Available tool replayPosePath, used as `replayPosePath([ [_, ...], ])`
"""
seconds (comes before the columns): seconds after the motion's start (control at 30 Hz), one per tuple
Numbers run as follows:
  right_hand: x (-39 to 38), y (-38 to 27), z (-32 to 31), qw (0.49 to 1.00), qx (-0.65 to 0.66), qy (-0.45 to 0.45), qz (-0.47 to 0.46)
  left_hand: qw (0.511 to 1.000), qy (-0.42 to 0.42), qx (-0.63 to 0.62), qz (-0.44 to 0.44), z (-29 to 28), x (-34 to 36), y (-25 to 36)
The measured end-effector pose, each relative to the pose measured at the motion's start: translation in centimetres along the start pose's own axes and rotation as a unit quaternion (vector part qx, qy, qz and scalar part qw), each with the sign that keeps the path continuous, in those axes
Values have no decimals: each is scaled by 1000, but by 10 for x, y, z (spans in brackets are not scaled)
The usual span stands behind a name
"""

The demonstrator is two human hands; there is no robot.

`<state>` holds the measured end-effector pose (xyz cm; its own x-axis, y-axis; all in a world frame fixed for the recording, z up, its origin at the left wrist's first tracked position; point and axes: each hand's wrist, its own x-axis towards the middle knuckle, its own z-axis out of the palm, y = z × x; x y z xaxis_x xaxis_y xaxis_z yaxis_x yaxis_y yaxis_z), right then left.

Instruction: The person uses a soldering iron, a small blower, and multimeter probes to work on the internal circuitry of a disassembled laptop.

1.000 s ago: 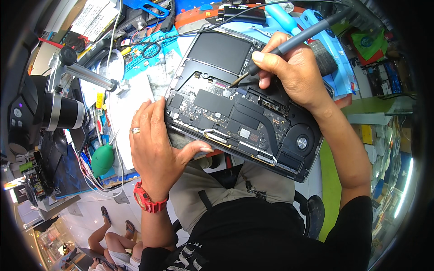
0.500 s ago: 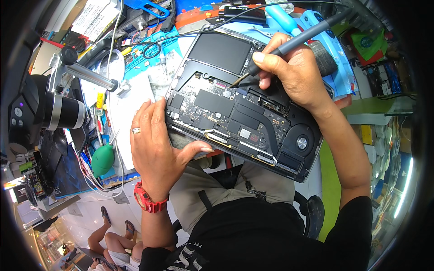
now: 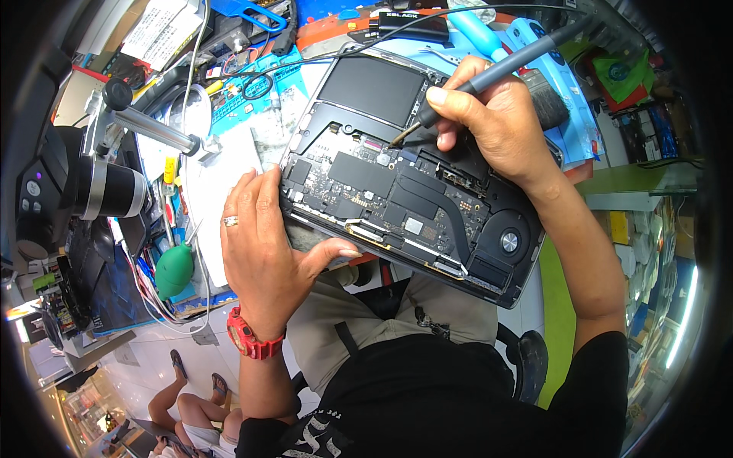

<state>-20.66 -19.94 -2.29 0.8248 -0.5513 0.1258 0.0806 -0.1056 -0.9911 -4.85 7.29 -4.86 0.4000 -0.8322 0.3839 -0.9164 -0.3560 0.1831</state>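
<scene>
A laptop with its bottom cover off (image 3: pixel 505 200) lies tilted before me, its circuit board (image 3: pixel 363 174) bare. Black battery cells (image 3: pixel 370 88) fill the far part, and a round fan (image 3: pixel 509 242) sits at the right. My right hand (image 3: pixel 500 122) grips a grey soldering iron (image 3: pixel 513 61) like a pen, its thin tip down at the board's far edge near a small connector. Whether the tip touches cannot be made out. My left hand (image 3: pixel 263 237) is open, fingers stretched along the laptop's left edge and thumb by its near edge.
To the left stand a microscope-like device (image 3: pixel 114 191) on a metal arm (image 3: pixel 156 130) and a green air blower bulb (image 3: pixel 174 272). A dark brush (image 3: pixel 544 103) and blue tray (image 3: pixel 576 130) lie beyond my right hand. A black cable (image 3: pixel 427 17) crosses the far side.
The soldering iron's tip has shifted very slightly at the same spot on the board. Both hands and the laptop stay in place.
</scene>
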Motion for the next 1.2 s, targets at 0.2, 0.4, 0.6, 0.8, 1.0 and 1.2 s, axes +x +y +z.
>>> replayPosePath([
  [0.2, 0, 1, 0, 1000, -5, -4, -3, 1000, -1, 2, 0, 0, 0, 1],
  [0.4, 0, 1, 0, 1000, -16, -6, -3, 1000, -1, 1, 0, 0, 0, 0],
  [0.6, 0, 1, 0, 1000, -15, -5, -4, 1000, 8, 11, 12, -2, 2, 2],
  [0.8, 0, -1, 0, 1000, -19, -3, -2, 1000, 7, 9, 12, -2, 3, 2],
  [1.0, 0, 1, -2, 1000, 2, -5, -1, 1000, 4, 9, 10, -2, 3, 3],
  [1.2, 0, 0, -1, 1000, -9, -2, 1, 1000, 3, 8, 7, -2, 3, 2],
])
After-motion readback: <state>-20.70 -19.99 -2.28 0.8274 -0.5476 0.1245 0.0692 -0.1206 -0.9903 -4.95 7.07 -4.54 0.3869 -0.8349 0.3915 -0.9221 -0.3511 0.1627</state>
